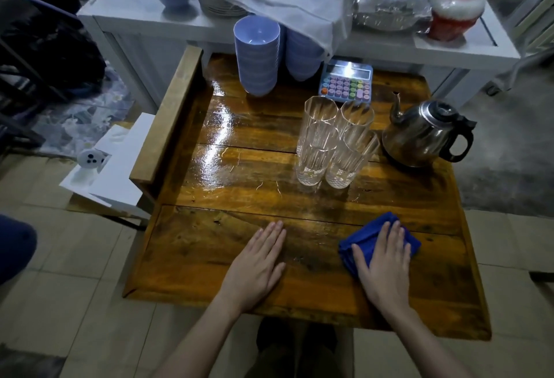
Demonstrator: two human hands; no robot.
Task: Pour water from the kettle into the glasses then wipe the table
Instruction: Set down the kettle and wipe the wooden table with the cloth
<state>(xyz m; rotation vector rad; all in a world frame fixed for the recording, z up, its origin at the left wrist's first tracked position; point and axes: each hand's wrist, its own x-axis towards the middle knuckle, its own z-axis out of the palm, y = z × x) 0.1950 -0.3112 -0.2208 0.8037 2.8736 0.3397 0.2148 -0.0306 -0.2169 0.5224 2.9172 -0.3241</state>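
Observation:
A glossy wooden table (pixel 227 263) fills the middle of the head view. Several tall ribbed glasses (pixel 332 140) stand close together right of centre. Just right of them sits a steel kettle (pixel 425 134) with a black handle, its spout pointing to the back left. My right hand (pixel 383 260) lies flat on a folded blue cloth (pixel 364 235) near the front right of the table, fingers spread over it. Palm down on bare wood near the front centre rests my left hand (pixel 257 263), holding nothing.
Two stacks of blue bowls (pixel 257 56) and a pastel calculator (pixel 346 80) stand at the table's back edge. Behind is a white cabinet (pixel 135 17) with bowls, plates, a white sheet and a wrapped red container (pixel 452 14). A white box (pixel 120 164) sits left of the table.

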